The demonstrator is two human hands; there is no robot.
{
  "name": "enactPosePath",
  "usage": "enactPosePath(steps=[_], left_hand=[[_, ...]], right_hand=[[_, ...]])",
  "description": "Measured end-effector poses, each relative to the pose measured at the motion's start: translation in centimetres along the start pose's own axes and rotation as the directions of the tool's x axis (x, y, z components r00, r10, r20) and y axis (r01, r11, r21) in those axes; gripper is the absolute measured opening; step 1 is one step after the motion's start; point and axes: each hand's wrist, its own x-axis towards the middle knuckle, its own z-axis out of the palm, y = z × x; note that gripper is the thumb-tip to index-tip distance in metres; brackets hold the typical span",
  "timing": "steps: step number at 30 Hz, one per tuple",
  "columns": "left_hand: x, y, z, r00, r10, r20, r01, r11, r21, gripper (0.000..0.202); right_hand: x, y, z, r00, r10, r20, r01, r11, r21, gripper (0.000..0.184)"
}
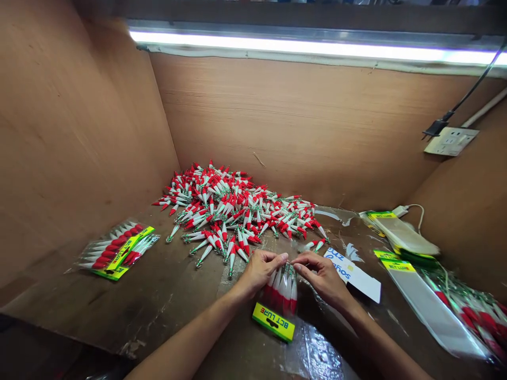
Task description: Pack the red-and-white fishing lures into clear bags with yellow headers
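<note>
A clear plastic packet of red-and-white fishing lures [283,292] lies in front of me, its yellow and green header card [273,322] toward me. Green hooks show at the packet's far end, between my hands. My left hand [263,266] pinches the far left edge of the packet, thumb against forefinger. On the other side my right hand [319,272] has its fingertips closed on the far right edge. Just beyond the hands spreads a big heap of loose red-and-white lures [237,206].
Filled lure packets [119,250] lie at the left. At the right are a white card with blue writing [352,274], flat bags with yellow headers [428,301], another bag stack [404,232] and more packed lures [475,311]. Wooden walls [277,121] enclose the table; a plug [438,126] hangs at upper right.
</note>
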Motion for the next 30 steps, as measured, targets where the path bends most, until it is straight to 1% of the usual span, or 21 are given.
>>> enactPosePath(steps=[3, 5, 8, 11, 13, 15, 18, 21, 25, 27, 30], left_hand=[[0.1, 0.2, 0.1, 0.998, 0.055, -0.004, -0.055, 0.998, -0.040, 0.043], [0.2, 0.3, 0.1, 0.998, 0.065, -0.005, -0.065, 0.995, -0.071, 0.040], [0.3, 0.4, 0.1, 0.998, 0.057, -0.021, -0.058, 0.998, -0.027, 0.038], [0.3, 0.4, 0.0, 0.999, 0.029, -0.037, -0.029, 1.000, -0.006, 0.040], [0.2, 0.4, 0.0, 1.000, -0.002, -0.025, 0.001, 0.999, -0.040, 0.041], [0.1, 0.4, 0.0, 0.999, -0.041, 0.003, 0.041, 0.993, -0.107, 0.043], [0.0, 0.6, 0.0, 0.990, -0.118, 0.074, 0.131, 0.967, -0.218, 0.045], [-0.1, 0.8, 0.0, 0.980, -0.152, 0.129, 0.179, 0.956, -0.231, 0.046], [0.1, 0.6, 0.1, 0.987, -0.144, 0.071, 0.156, 0.968, -0.198, 0.043], [0.2, 0.4, 0.2, 0.986, -0.157, 0.053, 0.165, 0.961, -0.224, 0.042], [0.4, 0.1, 0.3, 0.981, -0.183, 0.066, 0.194, 0.946, -0.260, 0.040]], right_hand=[[0.0, 0.0, 0.0, 1.000, 0.009, -0.019, -0.009, 1.000, 0.002, 0.025], [0.0, 0.2, 0.0, 1.000, 0.017, -0.020, -0.017, 1.000, 0.000, 0.025], [0.0, 0.5, 0.1, 0.999, 0.042, -0.016, -0.042, 0.999, 0.000, 0.025], [0.0, 0.6, 0.1, 0.998, 0.066, -0.017, -0.066, 0.998, 0.000, 0.026], [0.0, 0.7, 0.1, 0.997, 0.077, -0.012, -0.077, 0.997, 0.001, 0.027], [0.1, 1.0, 0.1, 0.995, 0.096, -0.003, -0.096, 0.995, 0.035, 0.028], [0.2, 1.5, 0.1, 0.986, 0.166, 0.012, -0.166, 0.976, 0.139, 0.029], [0.3, 1.6, 0.1, 0.980, 0.201, 0.004, -0.199, 0.966, 0.167, 0.029], [0.2, 1.5, 0.1, 0.987, 0.158, 0.004, -0.158, 0.983, 0.094, 0.029], [0.1, 1.9, 0.3, 0.984, 0.178, 0.009, -0.178, 0.979, 0.095, 0.030], [0.2, 2.8, 0.7, 0.970, 0.244, -0.004, -0.239, 0.956, 0.172, 0.032]])
